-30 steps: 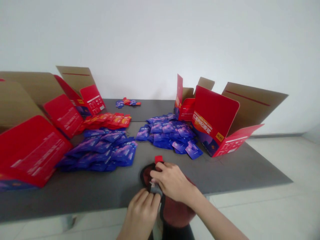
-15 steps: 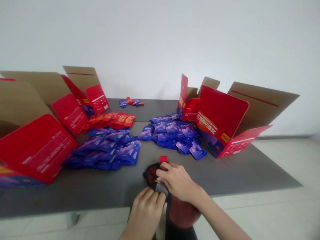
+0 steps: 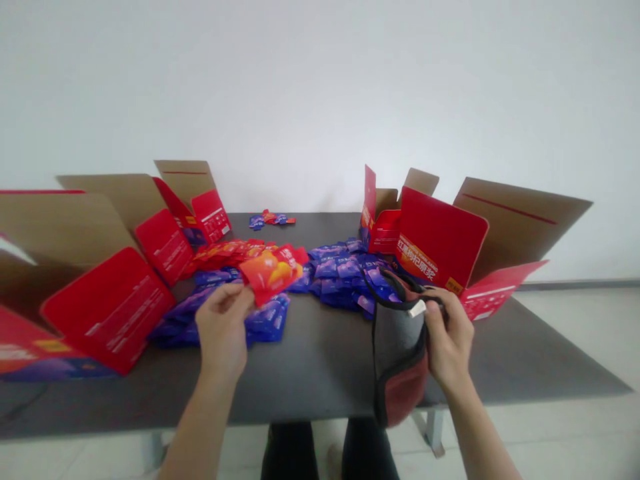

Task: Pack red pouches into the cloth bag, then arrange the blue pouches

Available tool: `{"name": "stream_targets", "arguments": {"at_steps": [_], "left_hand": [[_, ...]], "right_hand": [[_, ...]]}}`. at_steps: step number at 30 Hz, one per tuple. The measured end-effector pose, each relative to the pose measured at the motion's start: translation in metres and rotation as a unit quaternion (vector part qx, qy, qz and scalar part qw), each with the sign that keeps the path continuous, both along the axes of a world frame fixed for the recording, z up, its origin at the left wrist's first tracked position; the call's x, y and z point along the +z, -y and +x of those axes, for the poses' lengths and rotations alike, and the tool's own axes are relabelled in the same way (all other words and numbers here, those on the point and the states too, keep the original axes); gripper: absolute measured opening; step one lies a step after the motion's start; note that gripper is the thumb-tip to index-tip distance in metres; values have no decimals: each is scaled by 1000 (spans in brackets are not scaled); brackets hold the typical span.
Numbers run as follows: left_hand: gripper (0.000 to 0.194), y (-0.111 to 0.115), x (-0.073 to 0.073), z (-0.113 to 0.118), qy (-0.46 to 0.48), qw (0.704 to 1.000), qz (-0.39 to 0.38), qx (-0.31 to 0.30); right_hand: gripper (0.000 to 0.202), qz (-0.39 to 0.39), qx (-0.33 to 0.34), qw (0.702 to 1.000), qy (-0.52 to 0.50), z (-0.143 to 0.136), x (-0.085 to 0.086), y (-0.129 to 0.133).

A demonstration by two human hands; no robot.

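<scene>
Between its thumb and fingers, my left hand (image 3: 226, 327) pinches a red-orange sachet (image 3: 273, 272) above the sachet piles. My right hand (image 3: 450, 337) grips the upper edge of a grey and maroon fabric pouch (image 3: 400, 360) with black trim and a white tag. The pouch hangs over the table's front edge, partly in front of the right pile of purple sachets (image 3: 337, 273). Another purple pile (image 3: 267, 320) lies behind and beside my left hand. Behind that pile are red-orange sachets (image 3: 225, 250).
Open red cartons stand on the grey table (image 3: 320, 373): a near-left one (image 3: 110, 307), others behind it (image 3: 165, 243), a large right one (image 3: 440, 233) and a smaller one (image 3: 385, 230) behind. A few mixed sachets (image 3: 273, 219) lie at the far end.
My hands were together on the pouch and have moved apart. My left hand now holds a red-orange sachet up on the left; my right hand has lifted the pouch to the right.
</scene>
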State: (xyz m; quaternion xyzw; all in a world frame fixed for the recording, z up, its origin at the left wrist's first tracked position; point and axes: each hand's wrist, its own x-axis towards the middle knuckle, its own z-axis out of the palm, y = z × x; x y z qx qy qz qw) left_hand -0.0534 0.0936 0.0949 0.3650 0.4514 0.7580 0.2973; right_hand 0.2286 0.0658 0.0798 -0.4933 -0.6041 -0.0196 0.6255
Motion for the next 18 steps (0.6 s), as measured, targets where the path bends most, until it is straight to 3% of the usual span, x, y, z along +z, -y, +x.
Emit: {"name": "stream_targets", "arguments": {"at_steps": [3,5,11,15,18], "left_hand": [[18,-49,17,-21,31,999,24,16],[17,-82,20,-35,38,999,22,26],[9,-164,8,-79,-8,994,-48,98],[25,-194,-6,-107,-109,976,-132,132],[26,-198,-21,-129,-232,942,-209,122]], "right_hand": [[15,1,12,1000,-17,2,-6,3],[15,-10,22,999,-27,1,-15,1],[15,-52,37,998,-26,-3,-47,-5],[15,-56,59,997,1,-9,-56,-8],[14,-58,72,996,8,-11,-57,-9]]}}
